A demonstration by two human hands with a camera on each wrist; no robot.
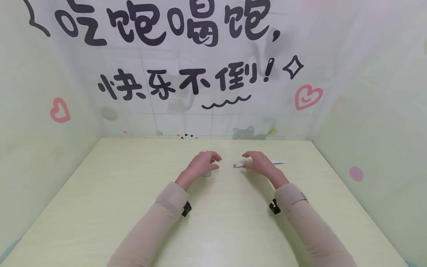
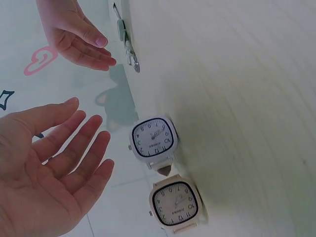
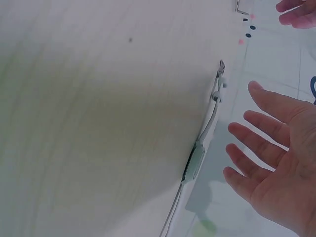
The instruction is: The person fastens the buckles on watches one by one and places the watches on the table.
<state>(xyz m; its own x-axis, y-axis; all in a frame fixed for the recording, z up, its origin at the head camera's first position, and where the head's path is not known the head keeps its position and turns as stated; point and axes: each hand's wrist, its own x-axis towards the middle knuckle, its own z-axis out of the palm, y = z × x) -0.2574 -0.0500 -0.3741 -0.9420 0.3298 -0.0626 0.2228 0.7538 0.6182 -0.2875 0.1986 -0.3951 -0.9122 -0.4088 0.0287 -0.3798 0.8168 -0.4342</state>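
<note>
My left hand [image 1: 201,164] is held above the table with loosely bent fingers and holds nothing. Close by, in the left wrist view, are two square-faced wristwatches, a whitish watch [image 2: 153,138] and a pale beige watch [image 2: 175,202]. From the head view the left hand hides most of them, with only a rounded edge [image 1: 207,173] showing. My right hand [image 1: 262,164], also relaxed and holding nothing, hovers over a third watch. That watch [image 3: 194,162] has a pale greenish case and lies stretched out, seen nearly edge-on in the right wrist view. Its buckle [image 1: 237,165] and strap end [image 1: 278,162] stick out either side of the hand.
The pale wooden table [image 1: 227,226] is bounded by printed walls on three sides. Dark lettering and a pink heart [image 1: 308,97] mark the back wall [image 1: 133,122]. Black mounts [image 1: 275,207] sit at both sleeve cuffs.
</note>
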